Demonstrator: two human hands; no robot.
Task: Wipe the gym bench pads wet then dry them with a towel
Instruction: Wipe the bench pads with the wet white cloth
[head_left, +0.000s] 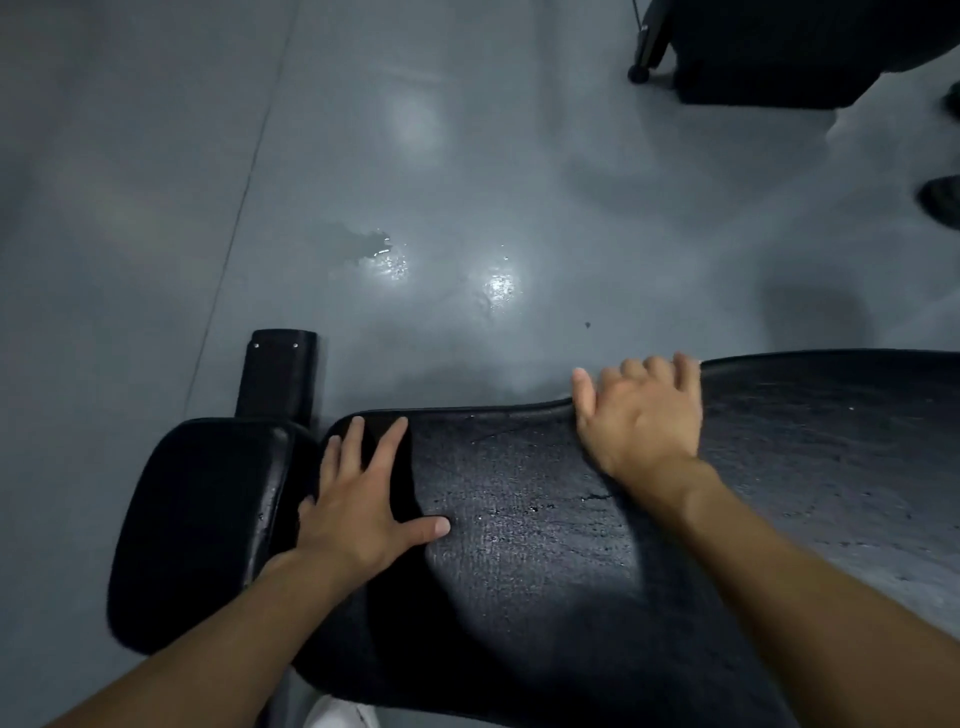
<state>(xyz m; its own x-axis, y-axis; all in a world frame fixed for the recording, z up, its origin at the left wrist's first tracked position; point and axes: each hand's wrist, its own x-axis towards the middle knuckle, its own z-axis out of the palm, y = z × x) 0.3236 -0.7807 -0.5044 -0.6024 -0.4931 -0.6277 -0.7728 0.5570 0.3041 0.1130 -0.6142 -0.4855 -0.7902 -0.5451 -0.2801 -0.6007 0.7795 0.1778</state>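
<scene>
Pad (519, 519) glistening with droplets; no towel in view. Left hand (358, 512) spread flat on it, right hand (644, 421) hooked over far edge. Seemingly wiped wet; drying left.

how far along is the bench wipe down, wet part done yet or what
Wet stage looks partly done: the long bench pad glistens with droplets. In hand: the left hand lies flat on it, the right hand at its far edge, no cloth or towel in view. Left: drying it; the small end pad shows no clear wetness, so may need both.
</scene>
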